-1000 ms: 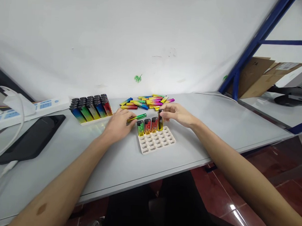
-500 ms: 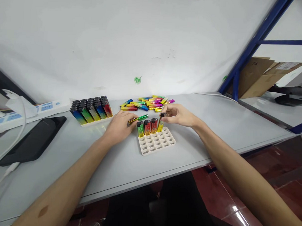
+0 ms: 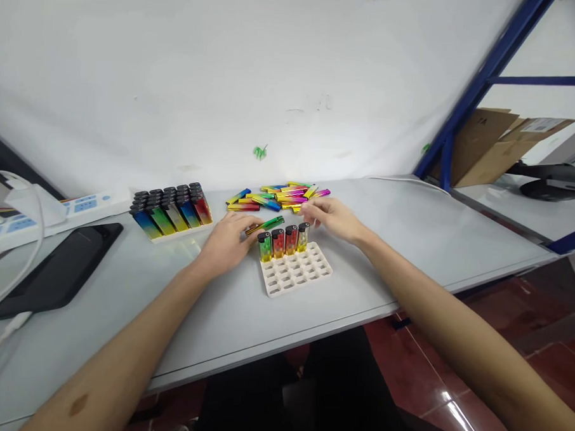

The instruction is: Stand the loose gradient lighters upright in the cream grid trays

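My left hand (image 3: 226, 243) rests on the table, its thumb and fingers closed on a shiny green metallic lighter case (image 3: 272, 223). Just right of it, a white tray (image 3: 298, 278) with rows of slots lies flat. Several lighters with black tops stand upright along its back row: a green lighter (image 3: 266, 247), two red ones and a yellowish clear lighter (image 3: 302, 238) at the right end. My right hand (image 3: 332, 217) is behind the tray at the near right edge of a pile of metallic lighter cases (image 3: 281, 196). Its fingers are apart, with no held thing visible; the fingertips are partly blurred.
At the left, a second tray (image 3: 172, 236) is packed with upright black-topped lighters (image 3: 171, 210). A black phone (image 3: 56, 272) with a white cable and a power strip (image 3: 85, 203) lie farther left. A white wall backs the table; cardboard boxes (image 3: 485, 145) stand beyond the blue frame.
My right hand has let go of the yellowish lighter, which stands in the tray's back row, and has moved back and slightly left to the pile. My left hand still holds the green case.
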Tool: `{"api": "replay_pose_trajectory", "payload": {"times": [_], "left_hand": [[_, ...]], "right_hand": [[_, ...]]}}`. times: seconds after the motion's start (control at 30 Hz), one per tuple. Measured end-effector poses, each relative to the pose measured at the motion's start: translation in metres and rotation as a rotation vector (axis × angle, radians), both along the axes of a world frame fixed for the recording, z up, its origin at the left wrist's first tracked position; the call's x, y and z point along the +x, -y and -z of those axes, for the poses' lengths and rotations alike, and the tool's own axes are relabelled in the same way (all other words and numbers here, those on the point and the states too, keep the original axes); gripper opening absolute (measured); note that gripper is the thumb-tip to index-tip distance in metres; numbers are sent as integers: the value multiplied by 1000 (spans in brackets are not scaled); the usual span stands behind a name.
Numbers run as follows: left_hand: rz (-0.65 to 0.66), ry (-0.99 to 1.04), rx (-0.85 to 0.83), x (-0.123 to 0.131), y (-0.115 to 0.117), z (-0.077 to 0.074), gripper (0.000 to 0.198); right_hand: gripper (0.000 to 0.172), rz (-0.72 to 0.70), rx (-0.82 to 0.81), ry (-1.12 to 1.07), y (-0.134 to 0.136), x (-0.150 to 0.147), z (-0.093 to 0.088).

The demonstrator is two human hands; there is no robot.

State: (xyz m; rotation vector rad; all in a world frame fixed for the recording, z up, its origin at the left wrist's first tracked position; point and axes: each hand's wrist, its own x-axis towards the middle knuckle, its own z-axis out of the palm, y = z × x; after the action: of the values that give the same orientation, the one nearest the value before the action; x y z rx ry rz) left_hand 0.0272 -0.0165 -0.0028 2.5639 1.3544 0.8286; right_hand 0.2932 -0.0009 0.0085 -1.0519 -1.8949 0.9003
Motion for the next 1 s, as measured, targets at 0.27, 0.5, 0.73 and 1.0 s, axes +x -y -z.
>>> {"api": "replay_pose_trajectory", "payload": {"times": [0.27, 0.5, 0.73, 1.0], "left_hand": [[42, 66, 54, 6, 3, -2, 28], [36, 81, 43, 9, 4, -1, 29], [-6, 18, -53, 1, 2, 1, 31], [-11, -17, -82, 0, 3, 0, 29]], "right_hand": [[28, -76, 53, -59, -10, -20, 23], [23, -17, -120, -378, -8, -26, 20], [31, 159, -289, -585, -8, -10, 6], [46, 152, -421, -387, -3, -10, 0]]}}
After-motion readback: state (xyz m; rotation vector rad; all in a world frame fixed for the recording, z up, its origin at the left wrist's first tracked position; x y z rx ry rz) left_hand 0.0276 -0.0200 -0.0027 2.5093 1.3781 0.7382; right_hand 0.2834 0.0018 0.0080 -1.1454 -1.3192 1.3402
